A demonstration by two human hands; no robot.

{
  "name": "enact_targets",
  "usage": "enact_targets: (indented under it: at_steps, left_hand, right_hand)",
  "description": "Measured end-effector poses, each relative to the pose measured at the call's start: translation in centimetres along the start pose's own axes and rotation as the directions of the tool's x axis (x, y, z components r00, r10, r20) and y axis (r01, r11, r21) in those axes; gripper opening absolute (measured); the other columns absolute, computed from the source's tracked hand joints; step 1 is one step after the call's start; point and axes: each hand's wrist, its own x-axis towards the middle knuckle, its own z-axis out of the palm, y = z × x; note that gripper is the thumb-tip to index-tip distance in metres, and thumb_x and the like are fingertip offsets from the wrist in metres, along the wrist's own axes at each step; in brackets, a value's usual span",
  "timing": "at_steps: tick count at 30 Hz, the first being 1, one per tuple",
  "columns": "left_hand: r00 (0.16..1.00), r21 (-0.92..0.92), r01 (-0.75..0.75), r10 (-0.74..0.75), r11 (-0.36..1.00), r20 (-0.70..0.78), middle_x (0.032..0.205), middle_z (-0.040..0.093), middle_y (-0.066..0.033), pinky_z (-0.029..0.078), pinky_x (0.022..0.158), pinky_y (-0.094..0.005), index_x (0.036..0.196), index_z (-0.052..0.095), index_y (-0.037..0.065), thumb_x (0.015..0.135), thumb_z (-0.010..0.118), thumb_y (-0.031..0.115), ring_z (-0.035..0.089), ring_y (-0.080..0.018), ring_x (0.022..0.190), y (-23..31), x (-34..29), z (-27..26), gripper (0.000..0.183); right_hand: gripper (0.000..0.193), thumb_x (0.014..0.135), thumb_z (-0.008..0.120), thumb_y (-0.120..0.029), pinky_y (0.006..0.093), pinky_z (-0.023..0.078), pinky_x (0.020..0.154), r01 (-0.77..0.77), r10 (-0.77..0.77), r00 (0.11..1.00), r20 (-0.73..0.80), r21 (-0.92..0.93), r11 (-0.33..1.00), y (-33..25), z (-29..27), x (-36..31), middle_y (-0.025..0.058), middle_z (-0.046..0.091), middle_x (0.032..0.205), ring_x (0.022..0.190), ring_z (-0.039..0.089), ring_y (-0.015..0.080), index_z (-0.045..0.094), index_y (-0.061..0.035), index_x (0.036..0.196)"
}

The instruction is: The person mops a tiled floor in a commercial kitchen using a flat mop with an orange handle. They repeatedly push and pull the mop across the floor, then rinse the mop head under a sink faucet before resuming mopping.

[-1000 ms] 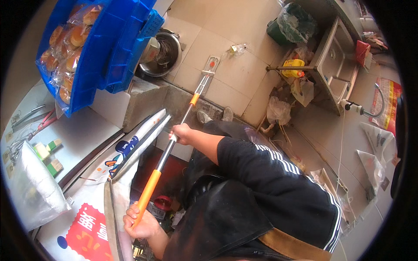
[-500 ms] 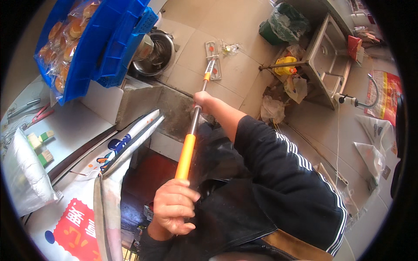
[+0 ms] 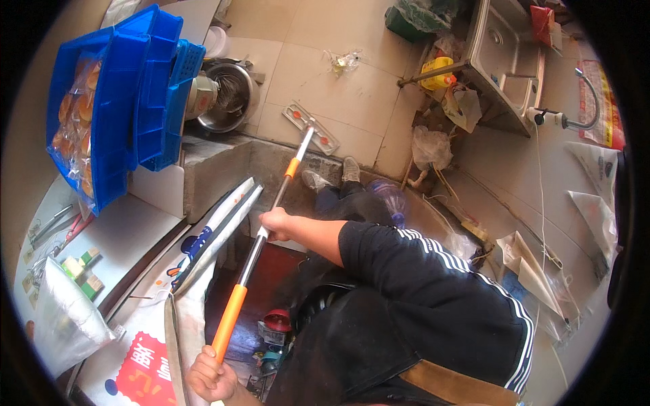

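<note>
Both hands grip one long flat mop [image 3: 276,196], which slants from the lower left up to the floor. My left hand [image 3: 211,375] is closed around the end of its orange handle, low in the picture. Farther along, my right hand [image 3: 273,224] wraps the metal part of the pole. The mop's pale rectangular head, with orange-red spots, lies on the tiles close to the floor's near edge, ahead of my shoes [image 3: 332,176]. Crumpled clear plastic litter [image 3: 344,62] sits on the tiles beyond the mop head, apart from it.
Blue crates [image 3: 101,115] with bagged buns stand at the left, near a metal bowl [image 3: 227,98] holding a whisk. On the right are a steel sink [image 3: 497,61], a yellow bottle [image 3: 437,73] and plastic bags [image 3: 431,147]. A printed white cover [image 3: 128,318] hangs at lower left.
The mop head has come back toward me and turned, leaving the litter behind. Both hands have moved down and left with the pole. My shoes have come into sight.
</note>
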Motion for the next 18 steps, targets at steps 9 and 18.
enact_targets:
  at_steps: [9, 18]
  left_hand:
    - [0.980, -0.085, 0.059, -0.073, 0.995, -0.184, 0.059, 0.037, 0.0008, 0.041, 0.092, -0.0433, 0.061, 0.032, 0.018, 0.095, 0.046, 0.020, 0.042, -0.0169, 0.064, -10.0, -2.4, 6.0, 0.036]
    - [0.843, -0.037, -0.181, 0.175, 0.983, 0.510, 0.052, 0.051, -0.0011, 0.049, 0.067, -0.0372, 0.052, 0.050, 0.009, 0.078, 0.071, 0.025, 0.055, -0.0180, 0.048, -4.5, 7.0, 11.6, 0.038]
  right_hand:
    - [0.016, 0.089, 0.065, -0.015, 0.0390, 0.060, 0.068, 0.154, -0.259, 0.927, -0.271, -0.354, 0.922, -7.0, -11.0, 3.2, 0.0145, 0.068, 0.084, 0.080, 0.072, 0.0224, 0.071, -0.0001, 0.087]
    - [0.012, 0.096, 0.056, -0.012, 0.0480, 0.053, 0.048, 0.228, -0.204, 0.968, -0.149, 0.165, 0.960, -12.8, -11.2, 0.2, 0.0122, 0.057, 0.082, 0.059, 0.061, 0.0251, 0.053, -0.0018, 0.102]
